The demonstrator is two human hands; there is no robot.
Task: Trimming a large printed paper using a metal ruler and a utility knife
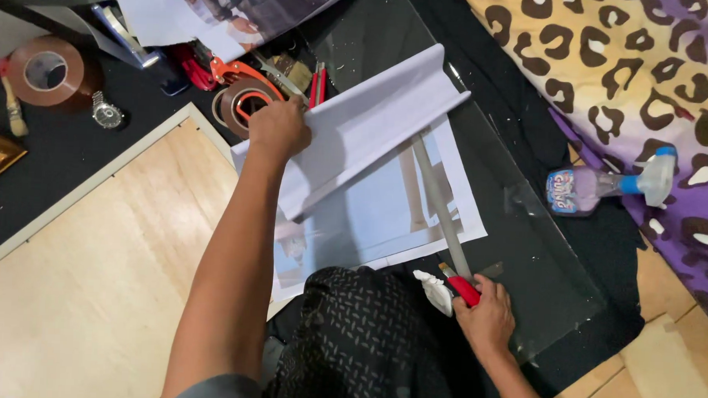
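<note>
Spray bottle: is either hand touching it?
No. The spray bottle lies alone on the right, while the left hand holds the paper and the right hand grips a red cutter.
</note>
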